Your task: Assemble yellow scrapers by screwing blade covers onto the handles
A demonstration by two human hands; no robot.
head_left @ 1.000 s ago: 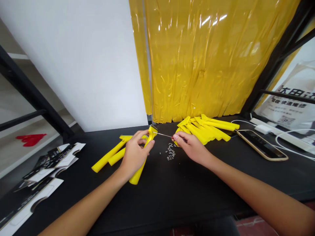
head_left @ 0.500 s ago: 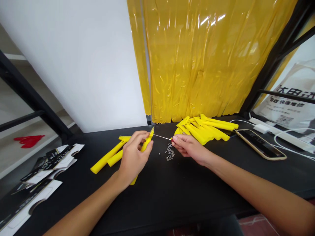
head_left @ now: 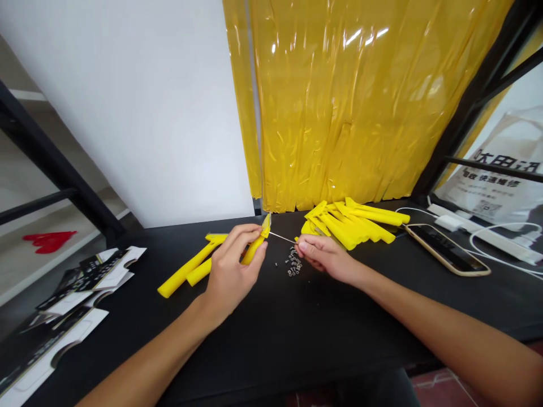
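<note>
My left hand (head_left: 235,263) is closed around a yellow plastic handle (head_left: 254,247) with a pale, blade-like tip pointing up. In my right hand (head_left: 324,257) is a thin screwdriver (head_left: 283,236), pinched near its handle, which my fingers mostly hide. Its slim metal shaft runs left to the head of the yellow handle; whether it touches a screw there I cannot tell. Below the shaft lies a small heap of screws and nuts (head_left: 294,264). Two more yellow handles (head_left: 186,268) rest left of my left hand.
A pile of yellow handles (head_left: 352,223) lies behind my right hand. Further right are a phone (head_left: 447,249), white cables and a power strip (head_left: 487,229). Cardboard packaging (head_left: 85,299) covers the table's left side. A yellow plastic curtain (head_left: 339,113) hangs behind.
My left hand has tilted the yellow handle, so its lower end is now hidden behind the hand. The head has shifted slightly right. My right hand stays nearly in place.
</note>
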